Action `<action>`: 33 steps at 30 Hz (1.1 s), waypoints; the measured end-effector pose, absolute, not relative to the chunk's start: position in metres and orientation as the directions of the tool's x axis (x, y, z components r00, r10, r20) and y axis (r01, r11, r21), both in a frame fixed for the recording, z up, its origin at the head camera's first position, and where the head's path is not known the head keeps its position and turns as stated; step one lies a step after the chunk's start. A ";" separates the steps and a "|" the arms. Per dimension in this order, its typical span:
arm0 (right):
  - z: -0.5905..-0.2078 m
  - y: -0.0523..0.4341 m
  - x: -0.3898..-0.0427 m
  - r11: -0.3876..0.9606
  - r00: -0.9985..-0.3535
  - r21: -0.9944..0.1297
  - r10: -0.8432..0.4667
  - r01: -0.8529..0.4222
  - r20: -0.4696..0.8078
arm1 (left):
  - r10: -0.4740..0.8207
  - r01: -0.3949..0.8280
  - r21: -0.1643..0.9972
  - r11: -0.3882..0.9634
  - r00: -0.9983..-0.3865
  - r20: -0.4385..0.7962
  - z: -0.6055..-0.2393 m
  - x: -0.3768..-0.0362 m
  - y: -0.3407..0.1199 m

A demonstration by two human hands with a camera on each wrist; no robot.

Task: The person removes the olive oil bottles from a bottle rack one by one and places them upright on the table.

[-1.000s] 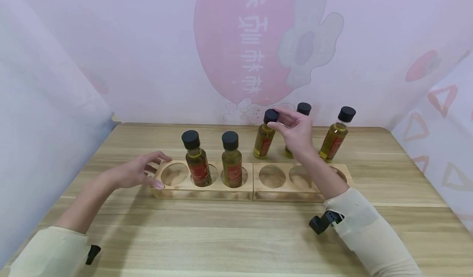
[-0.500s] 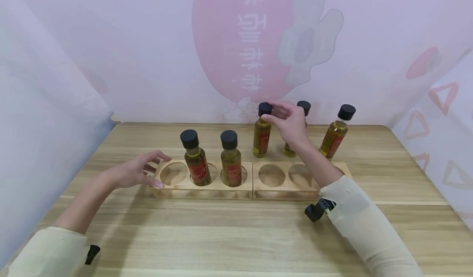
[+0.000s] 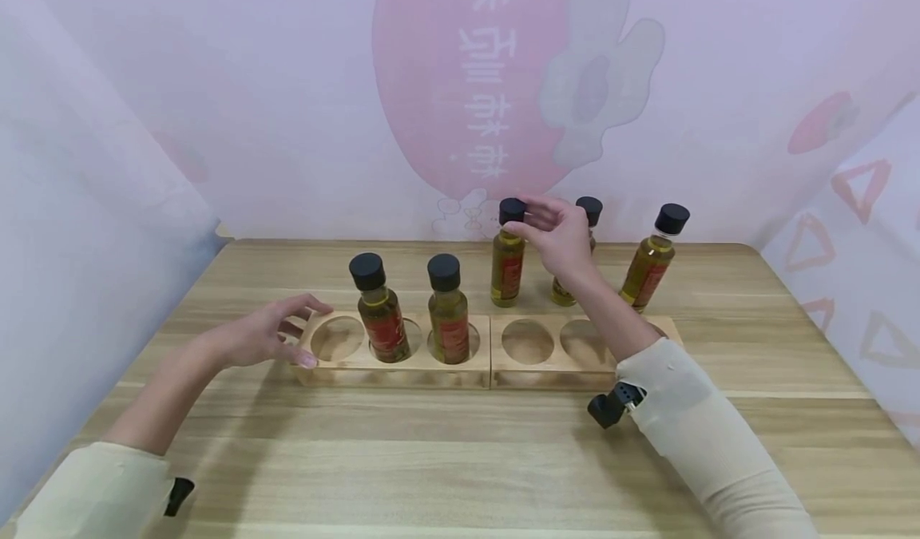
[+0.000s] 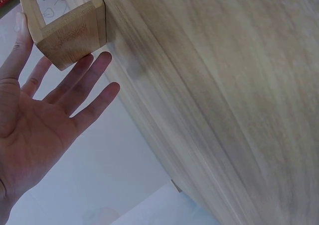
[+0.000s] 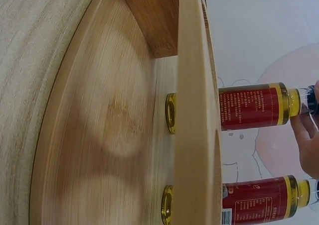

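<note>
The bottle is standing upright just behind the rack, a touch past 12 o'clock from its middle, seemingly on the table. The right hand is gripping it by the cap, thumb at about 6 o'clock, fingers around 2. The left hand is lightly holding the rack's 9 o'clock end, thumb and forefinger spanning its corners. Two filled holes are showing towards 9 o'clock. The bottle is looking like glass with oil inside — so probably weighty low down, stiff, breakable, and slick if greasy. A cap-only hold is likely letting the base swing, and a loose cap could be turning; the neck or the label would be giving a surer hold.
</note>
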State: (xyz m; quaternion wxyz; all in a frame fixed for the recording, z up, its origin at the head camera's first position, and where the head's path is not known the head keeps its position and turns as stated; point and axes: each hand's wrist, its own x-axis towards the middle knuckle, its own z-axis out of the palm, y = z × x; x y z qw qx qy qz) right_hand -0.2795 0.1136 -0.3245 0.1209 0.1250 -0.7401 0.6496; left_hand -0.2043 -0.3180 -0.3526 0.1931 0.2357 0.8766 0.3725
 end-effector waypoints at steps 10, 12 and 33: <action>-0.326 0.111 -0.280 0.120 -0.940 -0.933 -0.024 -0.340 0.340 | 0.566 0.281 0.742 0.608 -0.809 -0.157 -0.353 -0.205 -0.320; -0.326 0.111 -0.280 0.125 -0.939 -0.931 -0.028 -0.344 0.343 | 0.567 0.282 0.744 0.606 -0.809 -0.155 -0.354 -0.205 -0.320; -0.314 0.120 -0.254 0.091 -0.901 -0.896 -0.045 -0.435 0.432 | 0.558 0.269 0.746 0.609 -0.814 -0.162 -0.353 -0.206 -0.320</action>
